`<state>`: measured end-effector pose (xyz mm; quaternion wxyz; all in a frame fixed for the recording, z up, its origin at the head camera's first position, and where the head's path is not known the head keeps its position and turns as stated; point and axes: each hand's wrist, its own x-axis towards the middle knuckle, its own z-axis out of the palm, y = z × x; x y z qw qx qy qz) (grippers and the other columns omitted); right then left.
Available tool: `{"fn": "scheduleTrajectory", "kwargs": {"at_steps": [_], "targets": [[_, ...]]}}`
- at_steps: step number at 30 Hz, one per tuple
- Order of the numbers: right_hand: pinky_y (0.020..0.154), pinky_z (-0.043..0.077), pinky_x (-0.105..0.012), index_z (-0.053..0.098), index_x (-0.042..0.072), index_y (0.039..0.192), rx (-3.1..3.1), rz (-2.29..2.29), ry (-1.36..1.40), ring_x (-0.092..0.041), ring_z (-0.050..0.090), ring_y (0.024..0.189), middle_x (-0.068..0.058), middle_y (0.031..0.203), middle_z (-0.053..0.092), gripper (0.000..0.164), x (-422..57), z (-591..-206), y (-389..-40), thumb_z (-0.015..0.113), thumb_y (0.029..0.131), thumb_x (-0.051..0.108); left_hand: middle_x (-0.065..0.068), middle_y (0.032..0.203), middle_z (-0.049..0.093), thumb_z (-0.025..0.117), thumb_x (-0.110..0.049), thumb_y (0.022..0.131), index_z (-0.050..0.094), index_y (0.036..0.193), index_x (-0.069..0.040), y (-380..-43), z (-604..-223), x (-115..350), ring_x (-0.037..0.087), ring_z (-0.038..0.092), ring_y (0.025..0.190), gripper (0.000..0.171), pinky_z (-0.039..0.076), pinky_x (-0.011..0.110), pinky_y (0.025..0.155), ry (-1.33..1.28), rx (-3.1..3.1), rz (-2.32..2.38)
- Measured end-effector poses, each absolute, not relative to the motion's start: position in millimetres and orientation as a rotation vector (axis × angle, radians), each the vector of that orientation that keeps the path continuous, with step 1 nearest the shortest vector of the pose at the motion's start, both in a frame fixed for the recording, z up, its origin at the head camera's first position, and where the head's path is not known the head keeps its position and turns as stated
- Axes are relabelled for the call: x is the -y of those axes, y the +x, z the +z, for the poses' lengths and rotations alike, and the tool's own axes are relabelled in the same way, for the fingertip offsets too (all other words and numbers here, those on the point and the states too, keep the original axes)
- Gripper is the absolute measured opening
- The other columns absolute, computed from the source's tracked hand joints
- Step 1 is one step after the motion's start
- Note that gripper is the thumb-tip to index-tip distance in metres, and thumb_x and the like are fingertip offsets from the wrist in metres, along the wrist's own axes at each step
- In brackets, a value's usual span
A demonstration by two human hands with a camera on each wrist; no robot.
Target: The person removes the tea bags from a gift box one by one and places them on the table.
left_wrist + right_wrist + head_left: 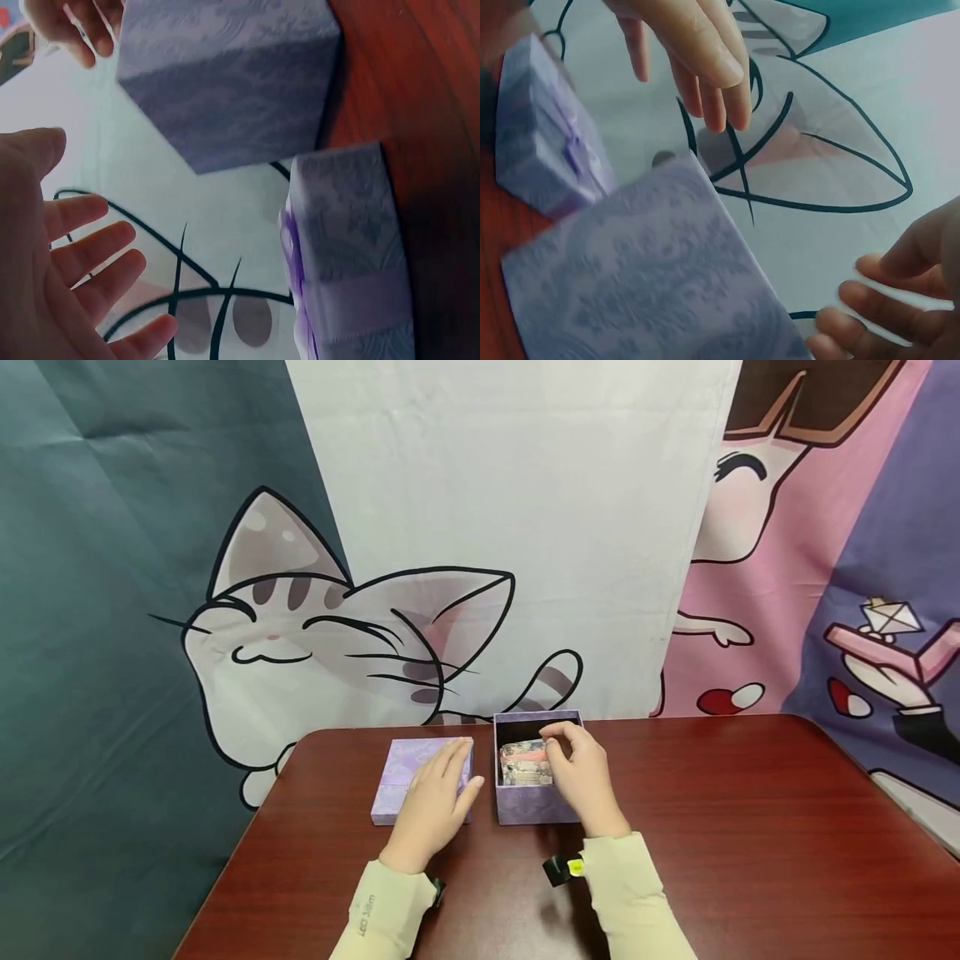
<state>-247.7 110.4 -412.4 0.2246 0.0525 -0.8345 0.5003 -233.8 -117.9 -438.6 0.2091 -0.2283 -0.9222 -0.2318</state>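
A patterned purple box (536,806) stands without its lid near the table's back edge. Inside it, small printed items (522,766) with a glossy, multicoloured look show at the front. My right hand (583,768) hovers over the box's right side, fingers loosely bent; in the right wrist view nothing shows between thumb and fingers. To the left lies the lid (397,781), with a lilac ribbon and bow (291,247) visible in the left wrist view. My left hand (435,802) is held above the lid with fingers extended and thumb apart, covering part of it.
The dark red wooden table (750,843) extends well to the right. Behind its back edge hangs a cloth (525,485) printed with a cartoon cat and figures. A small black camera (557,870) sits at the right wrist.
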Motion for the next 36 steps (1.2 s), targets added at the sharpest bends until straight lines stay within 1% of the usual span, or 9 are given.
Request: {"fn": "scheduleTrajectory", "kwargs": {"at_steps": [4, 10, 16, 18, 22, 25, 28, 33, 36], "targets": [[0.075, 0.051, -0.040, 0.072, 0.004, 0.110, 2.455, 1.309, 0.106, -0.024, 0.062, 0.082, -0.010, 0.097, 0.071, 0.022, -116, -409, -255, 0.056, 0.097, 0.009, 0.012, 0.156, 0.044, 0.054, -0.039, 0.104, 0.044, 0.153, -0.007, -232, -442, 109, 0.034, 0.041, 0.144, 0.059, 0.036, 0.061, 0.112, -0.697, 2.616, -0.583], [0.086, 0.053, -0.048, 0.070, -0.004, 0.115, 2.665, 1.174, 0.114, -0.031, 0.067, 0.096, -0.017, 0.104, 0.072, 0.029, -122, -406, -265, 0.056, 0.094, 0.010, 0.008, 0.161, 0.039, 0.052, -0.045, 0.104, 0.039, 0.157, -0.010, -233, -448, 102, 0.029, 0.035, 0.148, 0.064, 0.035, 0.063, 0.112, -0.721, 2.688, -0.497], [0.087, 0.054, -0.049, 0.068, -0.009, 0.114, 2.822, 1.032, 0.177, -0.032, 0.067, 0.096, -0.021, 0.108, 0.071, 0.029, -120, -409, -274, 0.058, 0.093, 0.009, 0.008, 0.163, 0.035, 0.053, -0.045, 0.104, 0.037, 0.157, -0.008, -239, -452, 99, 0.029, 0.031, 0.150, 0.067, 0.033, 0.062, 0.114, -0.741, 2.717, -0.500], [0.082, 0.055, -0.046, 0.069, -0.008, 0.109, 2.869, 0.987, 0.189, -0.029, 0.066, 0.088, -0.019, 0.100, 0.071, 0.026, -118, -410, -277, 0.059, 0.091, 0.008, 0.008, 0.164, 0.034, 0.052, -0.044, 0.104, 0.035, 0.158, -0.009, -240, -453, 98, 0.028, 0.030, 0.151, 0.067, 0.031, 0.063, 0.115, -0.746, 2.732, -0.509], [0.064, 0.048, -0.037, 0.063, 0.000, 0.079, 2.947, 0.925, 0.180, -0.023, 0.054, 0.066, -0.007, 0.069, 0.058, 0.010, -115, -412, -283, 0.059, 0.087, 0.006, 0.005, 0.165, 0.031, 0.050, -0.045, 0.105, 0.032, 0.160, -0.011, -240, -454, 96, 0.026, 0.028, 0.152, 0.067, 0.028, 0.063, 0.116, -0.753, 2.755, -0.508], [0.056, 0.041, -0.032, 0.048, 0.010, 0.063, 3.000, 0.897, 0.142, -0.020, 0.046, 0.058, -0.002, 0.059, 0.043, 0.026, -112, -414, -285, 0.059, 0.086, 0.004, 0.003, 0.165, 0.031, 0.049, -0.045, 0.105, 0.032, 0.160, -0.011, -239, -455, 96, 0.024, 0.027, 0.152, 0.066, 0.027, 0.061, 0.118, -0.749, 2.760, -0.488], [0.054, 0.038, -0.031, 0.043, 0.013, 0.061, 3.024, 0.877, 0.110, -0.020, 0.044, 0.058, -0.003, 0.060, 0.043, 0.030, -111, -416, -286, 0.059, 0.084, 0.002, 0.004, 0.164, 0.032, 0.049, -0.045, 0.105, 0.033, 0.160, -0.011, -239, -456, 95, 0.022, 0.027, 0.152, 0.066, 0.026, 0.060, 0.118, -0.744, 2.757, -0.459], [0.054, 0.040, -0.032, 0.050, 0.010, 0.063, 3.035, 0.861, 0.095, -0.022, 0.048, 0.060, -0.008, 0.066, 0.053, 0.022, -109, -417, -285, 0.060, 0.080, 0.002, 0.005, 0.164, 0.033, 0.048, -0.044, 0.106, 0.033, 0.159, -0.009, -239, -457, 93, 0.022, 0.027, 0.152, 0.066, 0.027, 0.058, 0.119, -0.747, 2.745, -0.425], [0.054, 0.039, -0.031, 0.047, 0.012, 0.059, 3.044, 0.875, 0.091, -0.020, 0.046, 0.057, -0.005, 0.062, 0.050, 0.028, -109, -417, -285, 0.062, 0.080, 0.003, 0.006, 0.163, 0.034, 0.048, -0.043, 0.106, 0.033, 0.159, -0.008, -239, -457, 92, 0.022, 0.028, 0.152, 0.065, 0.027, 0.058, 0.119, -0.749, 2.737, -0.415]]}}
